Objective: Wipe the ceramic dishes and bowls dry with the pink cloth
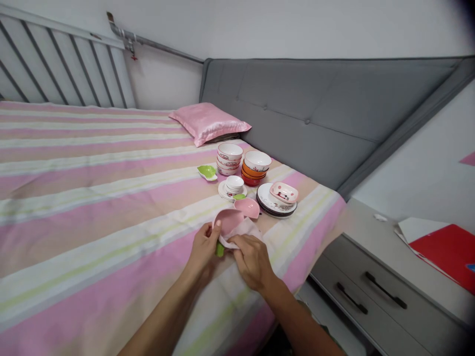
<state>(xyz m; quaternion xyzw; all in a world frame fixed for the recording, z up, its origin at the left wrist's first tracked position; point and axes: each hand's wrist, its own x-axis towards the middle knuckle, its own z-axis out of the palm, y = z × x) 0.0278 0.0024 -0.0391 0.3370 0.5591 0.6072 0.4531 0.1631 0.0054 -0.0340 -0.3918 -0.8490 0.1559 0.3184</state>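
My left hand grips the left edge of a pink peach-shaped dish, its thumb on the inside of the rim. A green leaf-shaped part shows below the dish. My right hand is closed on a pale cloth pressed against the right side of the dish. Just beyond lies a second pink peach-shaped dish with a green leaf. Behind it small white bowls are stacked on small plates. A pink patterned rectangular dish rests on stacked plates to the right.
White bowls and a stack of white, orange and red bowls stand farther back, beside a green leaf-shaped dish. A pink pillow lies near the grey headboard. A grey nightstand holds a red folder.
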